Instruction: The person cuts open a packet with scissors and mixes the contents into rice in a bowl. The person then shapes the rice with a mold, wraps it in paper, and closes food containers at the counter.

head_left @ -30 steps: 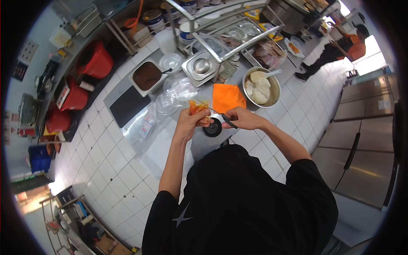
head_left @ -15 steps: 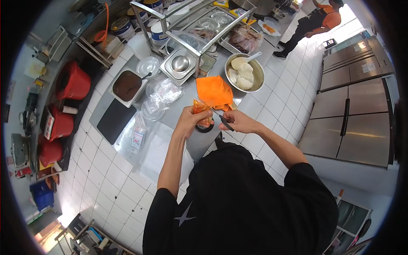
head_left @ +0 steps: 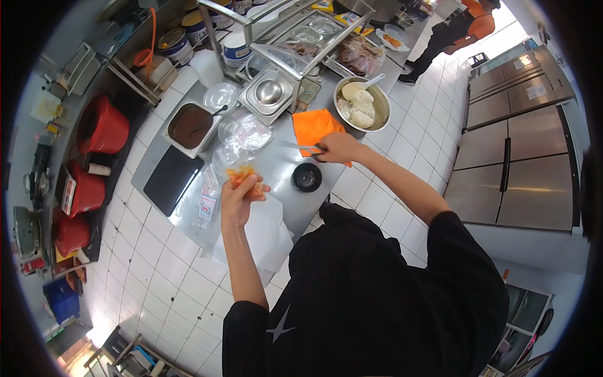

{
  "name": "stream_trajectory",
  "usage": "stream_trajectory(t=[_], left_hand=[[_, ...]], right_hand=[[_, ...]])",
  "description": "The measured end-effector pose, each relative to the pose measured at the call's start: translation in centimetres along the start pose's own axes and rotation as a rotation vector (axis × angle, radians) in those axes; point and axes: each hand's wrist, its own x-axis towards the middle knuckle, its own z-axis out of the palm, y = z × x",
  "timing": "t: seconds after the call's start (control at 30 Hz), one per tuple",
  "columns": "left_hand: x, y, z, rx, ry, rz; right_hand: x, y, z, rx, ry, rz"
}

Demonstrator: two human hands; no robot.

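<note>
My left hand (head_left: 239,200) is closed round a small clear bag with orange-red contents (head_left: 240,174), held above the steel table near white sheets (head_left: 260,229). Scissors (head_left: 304,148) are gripped in my right hand (head_left: 339,147), their blades pointing left at the edge of an orange cloth (head_left: 312,129). Between and below the two hands sits a round black bowl (head_left: 307,178). Clear plastic lids (head_left: 246,131) lie beyond my left hand.
Behind stand a pan of brown sauce (head_left: 190,125), a steel bowl of pale food (head_left: 362,104) and a metal rack (head_left: 274,60). A black board (head_left: 173,180) lies left. Another person (head_left: 453,31) stands at the upper right, past the table.
My hands have moved apart: the left one with the bag to the left, the right one with the scissors up to the orange cloth. The black bowl is now fully visible.
</note>
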Motion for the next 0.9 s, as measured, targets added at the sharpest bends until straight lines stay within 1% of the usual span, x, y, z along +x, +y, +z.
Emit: stream_trajectory(t=[0.1,0.17,0.23,0.33,0.47,0.53,0.57,0.63,0.7,0.73,0.77,0.8,0.83,0.9], left_hand=[[-0.9,0.0,1.6,-0.022,-0.035,-0.005],[-0.9,-0.1,3.2,-0.028,-0.042,-0.003],[-0.4,-0.7,5.2,-0.043,-0.030,0.000],[1.5,-1.7,8.9,0.010,-0.017,0.001],[5.6,-2.5,15.7,0.061,-0.013,0.022],[7.5,-2.8,19.1,0.096,0.011,0.044],[8.1,-2.9,20.6,0.113,0.009,0.022],[10.6,-3.2,23.9,0.135,-0.033,-0.016],[12.8,-4.1,27.0,0.212,0.019,-0.046],[14.0,-4.4,28.5,0.249,0.034,-0.061],[14.9,-4.4,30.1,0.222,-0.015,-0.084],[16.1,-4.8,31.3,0.238,-0.016,-0.089],[17.2,-5.3,32.3,0.254,-0.019,-0.098],[18.9,-6.3,33.4,0.265,-0.038,-0.123]], right_hand=[[5.5,1.7,3.3,-0.149,0.045,-0.161],[7.5,1.9,3.5,-0.232,0.044,-0.243],[8.2,2.0,3.2,-0.308,0.042,-0.337],[9.7,2.6,2.9,-0.384,-0.075,-0.430],[9.5,4.9,2.1,-0.354,-0.075,-0.508],[8.1,7.5,-0.5,-0.057,-0.055,-0.549],[6.8,9.1,-2.5,0.102,-0.050,-0.556],[3.4,12.7,-9.8,0.440,0.025,-0.587],[1.3,16.8,-14.8,0.676,0.042,-0.645],[0.0,17.8,-17.3,0.585,0.040,-0.690],[-1.4,18.7,-19.7,0.494,0.044,-0.731],[-2.3,19.7,-21.7,0.400,0.052,-0.771],[-2.5,20.5,-23.0,0.238,0.034,-0.800],[-1.9,22.5,-22.6,0.242,0.108,-0.854]])
